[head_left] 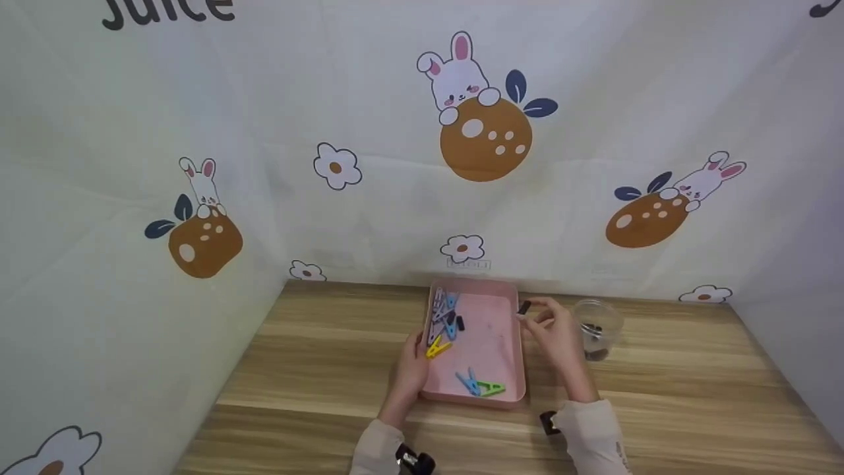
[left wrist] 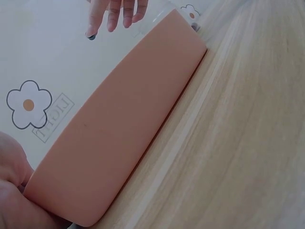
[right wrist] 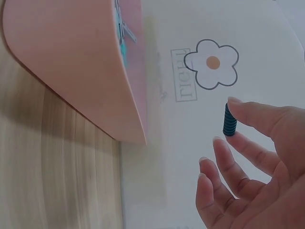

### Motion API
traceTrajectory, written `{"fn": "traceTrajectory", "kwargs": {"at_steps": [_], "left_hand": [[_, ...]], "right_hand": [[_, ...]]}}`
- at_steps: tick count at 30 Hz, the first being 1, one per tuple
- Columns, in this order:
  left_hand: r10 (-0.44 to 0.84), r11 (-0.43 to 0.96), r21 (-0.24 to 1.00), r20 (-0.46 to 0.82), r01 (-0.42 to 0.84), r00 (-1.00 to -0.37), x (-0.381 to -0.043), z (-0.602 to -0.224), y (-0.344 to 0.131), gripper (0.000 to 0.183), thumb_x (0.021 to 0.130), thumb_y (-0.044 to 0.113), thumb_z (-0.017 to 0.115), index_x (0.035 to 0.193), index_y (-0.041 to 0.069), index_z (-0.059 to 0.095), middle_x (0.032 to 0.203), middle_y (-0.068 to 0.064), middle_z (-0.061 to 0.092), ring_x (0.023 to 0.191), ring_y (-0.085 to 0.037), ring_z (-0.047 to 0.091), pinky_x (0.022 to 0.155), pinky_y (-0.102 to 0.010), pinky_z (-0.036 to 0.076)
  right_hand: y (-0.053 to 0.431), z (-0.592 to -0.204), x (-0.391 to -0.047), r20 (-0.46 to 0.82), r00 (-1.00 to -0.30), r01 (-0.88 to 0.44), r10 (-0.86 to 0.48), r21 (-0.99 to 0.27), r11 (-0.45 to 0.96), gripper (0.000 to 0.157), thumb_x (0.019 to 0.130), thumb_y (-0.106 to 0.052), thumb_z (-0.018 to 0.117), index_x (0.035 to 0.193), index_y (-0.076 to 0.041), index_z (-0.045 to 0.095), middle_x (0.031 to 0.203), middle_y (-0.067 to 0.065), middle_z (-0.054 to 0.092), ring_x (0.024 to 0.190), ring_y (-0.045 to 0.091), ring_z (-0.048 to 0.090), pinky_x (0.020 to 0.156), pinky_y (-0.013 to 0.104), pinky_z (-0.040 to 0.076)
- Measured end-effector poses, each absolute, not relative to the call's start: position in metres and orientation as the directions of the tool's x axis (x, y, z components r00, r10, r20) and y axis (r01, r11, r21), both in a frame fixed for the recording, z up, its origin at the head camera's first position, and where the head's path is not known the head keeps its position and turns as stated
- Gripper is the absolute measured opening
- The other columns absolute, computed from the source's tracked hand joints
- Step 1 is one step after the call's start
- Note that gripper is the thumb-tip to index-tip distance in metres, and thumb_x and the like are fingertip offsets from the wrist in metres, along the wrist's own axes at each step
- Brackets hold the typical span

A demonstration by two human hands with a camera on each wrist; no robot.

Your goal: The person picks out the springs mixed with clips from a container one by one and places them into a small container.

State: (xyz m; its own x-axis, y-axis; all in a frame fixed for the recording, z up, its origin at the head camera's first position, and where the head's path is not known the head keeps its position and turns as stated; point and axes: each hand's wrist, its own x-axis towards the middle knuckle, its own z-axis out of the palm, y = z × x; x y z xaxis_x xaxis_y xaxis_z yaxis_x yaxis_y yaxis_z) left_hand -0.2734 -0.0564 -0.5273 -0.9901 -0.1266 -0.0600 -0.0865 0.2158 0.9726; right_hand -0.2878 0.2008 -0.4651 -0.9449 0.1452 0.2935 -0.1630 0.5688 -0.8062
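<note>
Small ribbed dark cylinder (right wrist: 229, 120) pinched by right hand (head_left: 557, 335): gripped end to end between thumb tip and index fingertip, other three fingers loosely bent, clear of it. Cylinder held up near right rim of pink tray (head_left: 484, 336), not in it. Tray's left wall gripped by left hand (head_left: 412, 366). Clothespins and more dark cylinders (head_left: 460, 323) bunched along tray's left side; yellow clothespin (head_left: 436, 348) placed near left hand, blue clothespin (head_left: 469, 382) and green clothespin (head_left: 491, 388) at near end. Clear jar (head_left: 612, 316) with dark pieces seen right of right hand.
</note>
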Motion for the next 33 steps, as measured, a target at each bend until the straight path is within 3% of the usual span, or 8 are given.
{"fn": "traceTrajectory", "kwargs": {"at_steps": [8,15,33], "left_hand": [[-0.115,0.202,0.976,-0.054,-0.077,-0.992,-0.273,-0.526,-0.057,0.043,0.115,0.011,0.035,0.156,-0.001,0.044,0.158,-0.027,0.048,0.147,-0.045,0.045,0.122,-0.059,0.035],[-0.117,0.237,0.97,-0.018,-0.045,-0.993,-0.274,-0.526,-0.059,0.041,0.113,0.006,0.038,0.151,-0.002,0.05,0.152,-0.027,0.054,0.141,-0.042,0.052,0.119,-0.059,0.04],[-0.119,0.236,0.97,-0.032,-0.06,-0.992,-0.274,-0.529,-0.058,0.042,0.112,0.006,0.038,0.152,0.0,0.05,0.154,-0.026,0.053,0.144,-0.043,0.049,0.12,-0.059,0.038]], "right_hand": [[0.203,-0.466,-0.288,0.306,-0.94,-0.171,0.15,-0.805,0.568,0.033,0.093,-0.008,0.079,0.124,0.001,0.071,0.089,0.013,0.068,0.079,0.023,0.067,0.069,0.03,0.053],[0.206,-0.464,-0.287,0.276,-0.948,-0.135,0.157,-0.799,0.586,0.039,0.096,-0.019,0.079,0.13,-0.002,0.07,0.093,0.014,0.071,0.079,0.025,0.068,0.063,0.03,0.052],[0.212,-0.464,-0.286,0.245,-0.951,-0.105,0.189,-0.831,0.547,0.039,0.096,-0.018,0.079,0.13,-0.001,0.069,0.096,0.015,0.07,0.082,0.029,0.067,0.062,0.027,0.05]]}}
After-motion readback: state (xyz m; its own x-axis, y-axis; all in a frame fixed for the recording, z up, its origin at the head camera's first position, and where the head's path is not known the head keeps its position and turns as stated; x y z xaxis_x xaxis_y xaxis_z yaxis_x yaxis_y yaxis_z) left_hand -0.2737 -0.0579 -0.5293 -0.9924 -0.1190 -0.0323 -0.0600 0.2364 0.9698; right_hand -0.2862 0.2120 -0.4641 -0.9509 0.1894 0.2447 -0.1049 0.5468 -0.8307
